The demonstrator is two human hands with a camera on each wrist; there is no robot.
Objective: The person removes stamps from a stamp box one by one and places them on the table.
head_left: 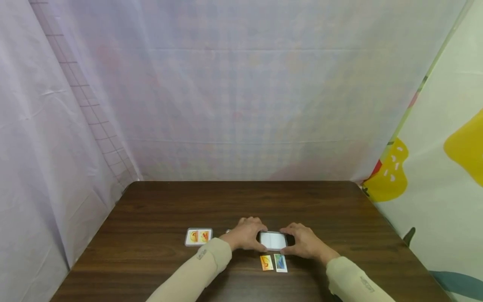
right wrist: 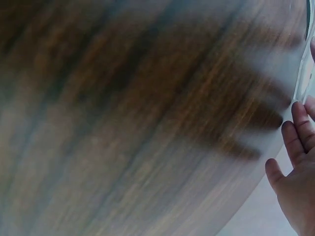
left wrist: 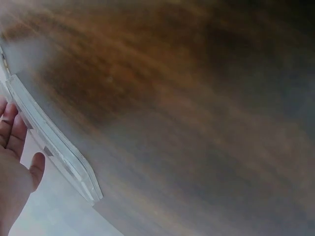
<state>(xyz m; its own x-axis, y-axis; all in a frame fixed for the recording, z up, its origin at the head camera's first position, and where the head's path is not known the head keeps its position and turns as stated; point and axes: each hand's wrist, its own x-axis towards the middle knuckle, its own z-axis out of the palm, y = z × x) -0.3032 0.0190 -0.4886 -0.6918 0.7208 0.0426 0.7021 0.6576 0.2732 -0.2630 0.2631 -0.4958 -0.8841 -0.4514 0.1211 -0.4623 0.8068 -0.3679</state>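
White-faced case (head_left: 273,241) held between left hand (head_left: 247,234) and right hand (head_left: 305,241), on or just above the surface (head_left: 241,201) — each grip holding one end, presumably for steadiness. Orange card (head_left: 266,262) and blue card (head_left: 281,263) laid just nearside, likely for easy reach. Layered case edge shown by left wrist view — white face by head view.

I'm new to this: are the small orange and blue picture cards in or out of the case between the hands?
Out: the orange card and blue card lie side by side on the tabletop, outside the case.
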